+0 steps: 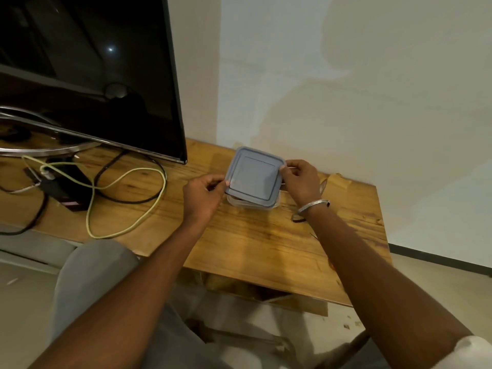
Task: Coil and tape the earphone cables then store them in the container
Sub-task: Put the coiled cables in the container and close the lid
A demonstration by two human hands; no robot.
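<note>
We sit at the brown wooden counter (253, 243), with the big black flat screen (93, 75) filling its far-left part. The grey-blue square plastic lid (253, 177) hangs tilted over the clear plastic container (275, 203), which stands near the far edge, right of the middle. Our left hand (203, 194) pinches the lid's left corner and our right hand (302, 181) pinches its right corner, so both grips are clamped on the lid.

We judge that the lid is skewed and not yet seated. To seat it well, we should square its corners with the container's rim, lower it flat, then press round the edge. The earphone cables are mostly hidden. A dark bit in the gap under the lid may be them, but we cannot tell. A small dark loop (297, 219) lies on the counter just beside our right wrist; if it is a cable, it belongs inside first.

Bare wood runs from the container to the near edge, which gives us room. The yellow-green cable (127, 179) lies well apart, toward the left.
</note>
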